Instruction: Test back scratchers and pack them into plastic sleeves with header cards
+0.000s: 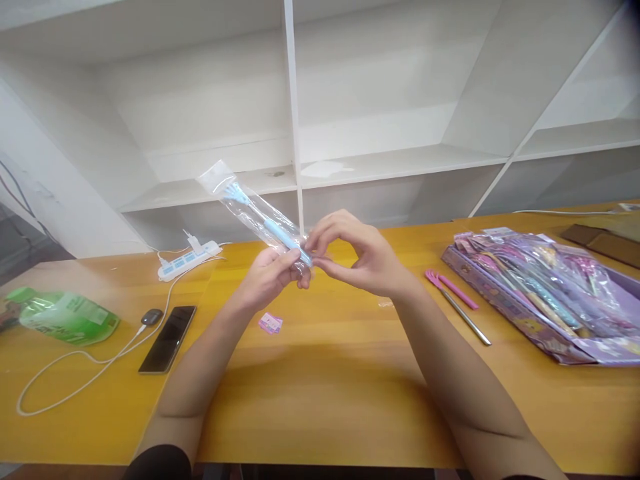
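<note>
A light blue back scratcher [280, 232] lies inside a clear plastic bag [216, 179], tilted with its claw end up and to the left. My left hand [270, 275] is closed around the handle end through the plastic. At that same lower end, my right hand [357, 253] pinches the bag between thumb and fingers. Both hands are above the wooden table. Below them, a small pink and purple card [271, 323] rests on the table. To the right lies a pink claw-headed back scratcher [460, 308] with a metal rod, beside a separate pink handle [459, 292].
A purple box [500, 320] at the right holds several bagged back scratchers. On the left are a green bottle [63, 317], a black phone [168, 340], a small black device [152, 317], a white cable and a power strip [190, 261]. White shelves [380, 167] stand behind the table.
</note>
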Demonstrator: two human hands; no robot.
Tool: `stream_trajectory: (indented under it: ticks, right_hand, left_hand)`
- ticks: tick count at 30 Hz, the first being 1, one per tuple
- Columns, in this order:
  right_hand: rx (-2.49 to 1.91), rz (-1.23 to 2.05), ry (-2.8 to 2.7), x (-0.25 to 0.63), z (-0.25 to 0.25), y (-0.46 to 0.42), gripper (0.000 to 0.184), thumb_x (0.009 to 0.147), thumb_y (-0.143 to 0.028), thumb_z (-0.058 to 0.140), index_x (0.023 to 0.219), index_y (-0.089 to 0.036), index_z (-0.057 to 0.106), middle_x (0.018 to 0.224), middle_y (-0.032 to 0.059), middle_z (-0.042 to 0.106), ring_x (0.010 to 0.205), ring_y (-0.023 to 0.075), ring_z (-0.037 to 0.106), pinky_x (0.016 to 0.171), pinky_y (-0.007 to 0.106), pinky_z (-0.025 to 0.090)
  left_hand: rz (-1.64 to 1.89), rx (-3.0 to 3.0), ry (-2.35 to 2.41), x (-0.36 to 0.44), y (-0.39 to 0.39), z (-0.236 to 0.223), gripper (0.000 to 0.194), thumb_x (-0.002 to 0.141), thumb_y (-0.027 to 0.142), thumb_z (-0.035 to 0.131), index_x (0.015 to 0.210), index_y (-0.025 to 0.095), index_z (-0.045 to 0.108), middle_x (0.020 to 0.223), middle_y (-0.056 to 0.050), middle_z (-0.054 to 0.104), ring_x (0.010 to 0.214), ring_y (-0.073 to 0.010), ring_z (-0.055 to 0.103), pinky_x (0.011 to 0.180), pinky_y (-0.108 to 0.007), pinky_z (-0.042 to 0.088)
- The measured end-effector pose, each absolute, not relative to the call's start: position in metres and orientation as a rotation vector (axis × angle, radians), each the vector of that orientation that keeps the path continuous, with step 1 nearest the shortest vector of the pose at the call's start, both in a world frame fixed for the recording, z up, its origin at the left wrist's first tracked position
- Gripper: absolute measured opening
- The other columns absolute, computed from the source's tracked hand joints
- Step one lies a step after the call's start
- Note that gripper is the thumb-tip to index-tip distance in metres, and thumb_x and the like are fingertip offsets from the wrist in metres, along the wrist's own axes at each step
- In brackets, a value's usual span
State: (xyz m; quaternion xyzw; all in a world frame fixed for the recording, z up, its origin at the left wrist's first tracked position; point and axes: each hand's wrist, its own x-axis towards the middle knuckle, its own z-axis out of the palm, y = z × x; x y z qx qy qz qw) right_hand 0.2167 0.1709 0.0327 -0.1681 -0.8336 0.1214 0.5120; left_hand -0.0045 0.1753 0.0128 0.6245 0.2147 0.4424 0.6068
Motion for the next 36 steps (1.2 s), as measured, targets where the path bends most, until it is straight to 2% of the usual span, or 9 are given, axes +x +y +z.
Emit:
stream_trajectory:
  ticks: [2, 7, 12, 18, 22, 26, 29, 32, 36]
  right_hand:
    - [-0.350, 0.292, -2.045, 0.221, 0.034, 0.172, 0.009, 0.099, -0.030, 0.079, 0.104, -0.030, 0.071, 0.105, 0.0031, 0.077, 0.114, 0.0260, 0.068, 0.102, 0.047, 0.055]
    - [-0.276, 0.274, -2.200, 0.223, 0.030, 0.176, 0.006, 0.100, -0.038, 0.080, 0.099, -0.032, 0.080, 0.095, 0.0024, 0.078, 0.111, 0.0260, 0.067, 0.100, 0.047, 0.055]
    - [-0.423, 0.230, -2.116, 0.211, 0.026, 0.174, 0.015, 0.106, -0.038, 0.071, 0.095, -0.028, 0.075, 0.090, 0.0032, 0.075, 0.092, 0.0233, 0.064, 0.089, 0.043, 0.053]
    - [-0.555, 0.143, -2.074, 0.206, 0.026, 0.170, 0.013, 0.101, -0.035, 0.079, 0.107, -0.027, 0.071, 0.084, 0.0015, 0.069, 0.089, 0.0232, 0.059, 0.079, 0.036, 0.048]
    - [-0.577, 0.140, -2.066, 0.208, 0.025, 0.171, 0.018, 0.099, -0.030, 0.081, 0.110, -0.027, 0.068, 0.086, 0.0003, 0.068, 0.092, 0.0227, 0.059, 0.080, 0.035, 0.046]
    - [-0.593, 0.136, -2.079, 0.208, 0.024, 0.172, 0.023, 0.099, -0.030, 0.081, 0.117, -0.028, 0.067, 0.089, 0.0003, 0.068, 0.095, 0.0233, 0.059, 0.084, 0.036, 0.047]
    - [-0.623, 0.146, -2.037, 0.209, 0.024, 0.173, 0.035, 0.096, -0.035, 0.084, 0.124, -0.027, 0.067, 0.102, 0.0039, 0.067, 0.100, 0.0242, 0.060, 0.089, 0.037, 0.050]
    - [-0.679, 0.325, -1.974, 0.211, 0.024, 0.174, 0.052, 0.088, -0.038, 0.091, 0.133, -0.026, 0.066, 0.114, 0.0064, 0.065, 0.102, 0.0233, 0.063, 0.084, 0.035, 0.053]
    - [-0.704, 0.675, -1.966, 0.214, 0.027, 0.174, 0.040, 0.085, -0.048, 0.093, 0.109, -0.022, 0.075, 0.096, 0.0029, 0.068, 0.084, 0.0181, 0.064, 0.070, 0.029, 0.050]
  left_hand:
    - [1.017, 1.465, 0.516, -0.005, 0.176, 0.013, 0.041, 0.099, 0.051, 0.074, 0.086, 0.013, 0.079, 0.068, -0.007, 0.068, 0.064, -0.0182, 0.065, 0.068, -0.032, 0.052]
    - [1.027, 1.473, 0.567, -0.006, 0.178, 0.010, 0.039, 0.097, 0.052, 0.077, 0.088, 0.014, 0.080, 0.083, -0.010, 0.076, 0.075, -0.0208, 0.069, 0.076, -0.034, 0.056]
    - [0.974, 1.514, 0.550, -0.005, 0.178, 0.006, 0.039, 0.100, 0.051, 0.073, 0.089, 0.014, 0.082, 0.094, -0.014, 0.080, 0.087, -0.0248, 0.074, 0.085, -0.038, 0.058]
    - [0.988, 1.402, 0.528, -0.001, 0.179, 0.006, 0.043, 0.099, 0.055, 0.068, 0.093, 0.015, 0.082, 0.089, -0.013, 0.078, 0.079, -0.0250, 0.072, 0.080, -0.039, 0.058]
    - [0.988, 1.483, 0.506, -0.001, 0.181, 0.002, 0.046, 0.096, 0.060, 0.072, 0.091, 0.015, 0.081, 0.085, -0.011, 0.075, 0.077, -0.0219, 0.068, 0.075, -0.034, 0.056]
    - [0.962, 1.633, 0.566, -0.005, 0.181, -0.001, 0.034, 0.098, 0.050, 0.076, 0.105, 0.017, 0.083, 0.104, -0.012, 0.078, 0.080, -0.0185, 0.067, 0.076, -0.031, 0.054]
    - [0.945, 1.685, 0.588, -0.009, 0.181, 0.000, 0.034, 0.101, 0.048, 0.073, 0.113, 0.018, 0.083, 0.112, -0.013, 0.078, 0.082, -0.0184, 0.067, 0.077, -0.032, 0.054]
    - [0.906, 1.743, 0.588, -0.013, 0.181, 0.003, 0.035, 0.105, 0.049, 0.068, 0.106, 0.017, 0.082, 0.096, -0.010, 0.077, 0.081, -0.0192, 0.068, 0.077, -0.032, 0.054]
    - [0.845, 1.838, 0.549, -0.016, 0.181, 0.006, 0.042, 0.109, 0.049, 0.061, 0.090, 0.015, 0.077, 0.079, -0.007, 0.072, 0.078, -0.0182, 0.068, 0.078, -0.031, 0.055]
